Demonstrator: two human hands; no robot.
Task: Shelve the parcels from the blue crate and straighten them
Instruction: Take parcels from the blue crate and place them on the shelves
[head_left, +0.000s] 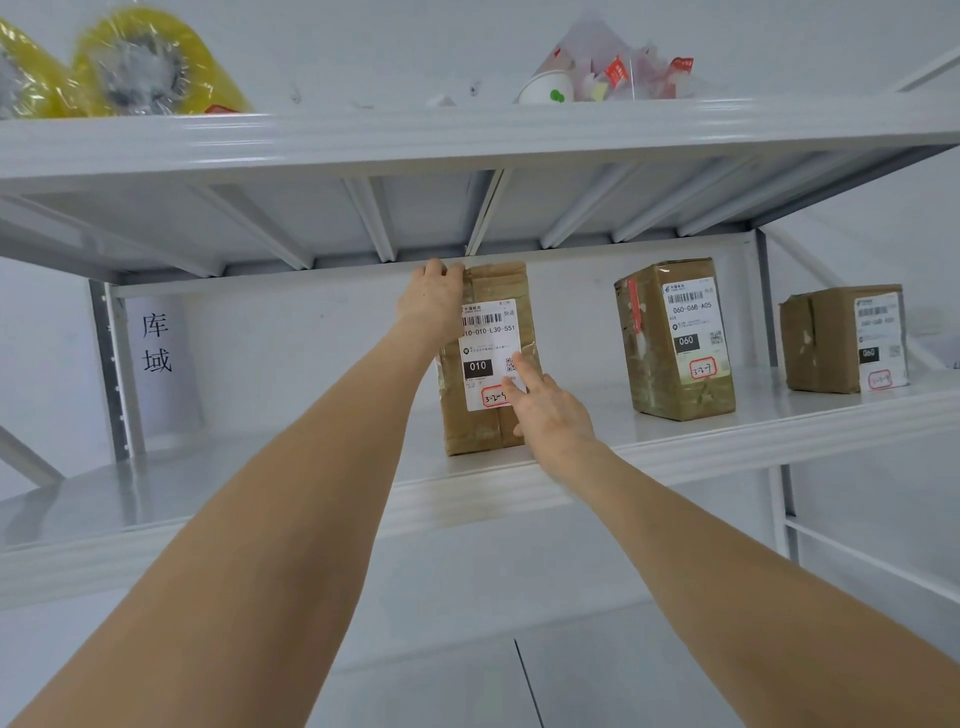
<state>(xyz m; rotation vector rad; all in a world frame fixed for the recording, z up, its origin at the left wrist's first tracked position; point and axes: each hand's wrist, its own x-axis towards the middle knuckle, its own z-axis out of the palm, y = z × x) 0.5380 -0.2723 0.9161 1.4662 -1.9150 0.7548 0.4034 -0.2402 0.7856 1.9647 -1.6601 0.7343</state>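
The parcel marked 010 (488, 358) stands upright near the front edge of the middle shelf (311, 493). Your left hand (431, 301) grips its top left corner, fingers curled over the top. Your right hand (550, 415) is released, with straight fingers pressed on the lower right of the label.

To square it well, hold the top steady with the left and nudge the base with the right until the label faces you flat. Line it up with the front edge like the 060 parcel (675, 338) to its right. Push low, since a tall box probably tips if pushed high.

A shorter third parcel (841, 340) sits near the shelf's right end, well apart. The blue crate is out of view.

On the top shelf (467, 135), a clear bag (618, 67) holds a paper cup (548, 88) and small packets.
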